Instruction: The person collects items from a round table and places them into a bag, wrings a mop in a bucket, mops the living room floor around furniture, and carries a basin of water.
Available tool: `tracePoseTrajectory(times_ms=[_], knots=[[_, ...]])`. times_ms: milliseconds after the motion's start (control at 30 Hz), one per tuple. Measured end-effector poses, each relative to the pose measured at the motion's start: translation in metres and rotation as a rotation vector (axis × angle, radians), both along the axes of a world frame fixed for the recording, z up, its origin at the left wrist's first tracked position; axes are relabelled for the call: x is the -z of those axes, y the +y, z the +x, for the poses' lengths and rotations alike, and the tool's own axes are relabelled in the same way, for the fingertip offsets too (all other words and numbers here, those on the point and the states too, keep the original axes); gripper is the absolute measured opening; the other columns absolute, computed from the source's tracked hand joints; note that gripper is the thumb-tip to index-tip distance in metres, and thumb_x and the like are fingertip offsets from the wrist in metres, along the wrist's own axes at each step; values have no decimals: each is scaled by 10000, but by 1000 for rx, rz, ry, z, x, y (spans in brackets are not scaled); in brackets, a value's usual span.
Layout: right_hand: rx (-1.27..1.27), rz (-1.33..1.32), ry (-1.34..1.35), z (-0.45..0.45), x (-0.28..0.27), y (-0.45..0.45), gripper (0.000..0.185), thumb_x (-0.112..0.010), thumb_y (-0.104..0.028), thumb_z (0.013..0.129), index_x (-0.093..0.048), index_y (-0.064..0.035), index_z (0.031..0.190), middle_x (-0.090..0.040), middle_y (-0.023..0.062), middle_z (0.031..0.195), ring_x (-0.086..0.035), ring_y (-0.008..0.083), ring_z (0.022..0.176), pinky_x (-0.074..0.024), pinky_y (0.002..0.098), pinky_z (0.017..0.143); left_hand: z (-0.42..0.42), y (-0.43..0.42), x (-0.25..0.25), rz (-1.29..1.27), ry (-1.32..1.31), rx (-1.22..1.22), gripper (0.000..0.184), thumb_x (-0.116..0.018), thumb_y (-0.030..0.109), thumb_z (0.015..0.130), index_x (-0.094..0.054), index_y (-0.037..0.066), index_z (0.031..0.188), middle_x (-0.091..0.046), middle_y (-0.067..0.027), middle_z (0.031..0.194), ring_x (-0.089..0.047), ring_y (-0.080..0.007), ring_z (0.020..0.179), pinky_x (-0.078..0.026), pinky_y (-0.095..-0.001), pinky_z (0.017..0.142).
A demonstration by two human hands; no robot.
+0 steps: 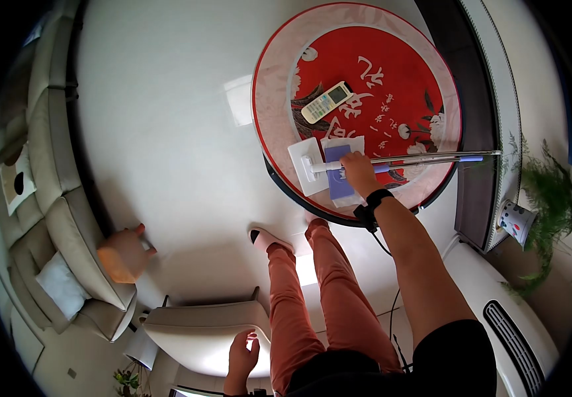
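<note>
My right hand (360, 174) is closed around the lower handle of a flat mop, just behind its white head (302, 173). Beside that head, partly under my hand, lies a purple flat mop head (342, 188) with a white cloth (357, 142) showing at its edge. Two silver poles (425, 157) with purple sections run to the right across the round table (272, 79). A remote control (325, 102) rests on the red tabletop beyond the mop heads. My left hand (243, 354) hangs low by my leg, fingers loosely curled and apart, with nothing seen in it.
A dark cabinet (478, 192) borders the table on the right, with a potted plant (517, 220) on top. Behind me stand a beige chair (193, 327) and a white appliance (497, 284). An orange stool (126, 255) sits by the sofa (87, 245). A black cable (393, 311) trails down.
</note>
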State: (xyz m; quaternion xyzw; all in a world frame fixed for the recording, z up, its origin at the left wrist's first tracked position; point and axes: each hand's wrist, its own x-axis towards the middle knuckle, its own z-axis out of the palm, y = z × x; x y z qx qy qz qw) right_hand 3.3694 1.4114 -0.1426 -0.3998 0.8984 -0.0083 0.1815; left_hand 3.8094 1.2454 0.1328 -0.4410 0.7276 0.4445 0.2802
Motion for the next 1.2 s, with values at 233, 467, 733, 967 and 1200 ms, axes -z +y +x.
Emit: tracePoseTrajectory(times_ms=[233, 467, 733, 967, 1200], knots=[[189, -102, 35, 21, -9, -2, 416, -596, -83, 650, -526, -59, 1059, -515, 138, 1088, -470, 286, 1030, -398, 410, 818, -7, -12, -16, -79, 23, 101, 261, -563, 107, 768, -543, 33, 1018, -598, -131, 911, -592, -250, 827, -471, -330, 715], [831, -816, -561, 49, -92, 19, 569, -573, -85, 773, -317, -20, 1277, -501, 163, 1105, -536, 216, 911, -444, 298, 754, -2, -65, -41, 27, 139, -297, 258, -498, 43, 789, -515, 10, 1043, -604, -103, 929, -590, -164, 840, -469, -268, 741], [1089, -501, -1053, -8, -148, 53, 124, -573, -144, 751, -567, -33, 697, -559, 59, 600, -520, 151, 498, -410, 263, 427, 83, -127, -57, 55, -31, -1223, 104, -502, 146, 784, -530, 73, 851, -563, -36, 718, -539, -112, 627, -390, -214, 518], [-432, 224, -439, -68, -149, -7, 163, -594, -167, 713, -590, -24, 632, -614, 105, 627, -610, 177, 571, -506, 299, 541, 139, -171, 0, 177, -247, -286, 254, -402, 200, 807, -477, 76, 598, -459, -71, 512, -429, -129, 401, -301, -269, 360], [797, -260, -907, -131, -263, -208, 190, -552, -161, 798, -583, 21, 756, -617, 114, 665, -601, 179, 573, -475, 274, 507, 33, -423, 59, 258, -56, -641, 295, -385, 181, 800, -482, 75, 543, -446, -57, 442, -397, -139, 346, -321, -291, 337]])
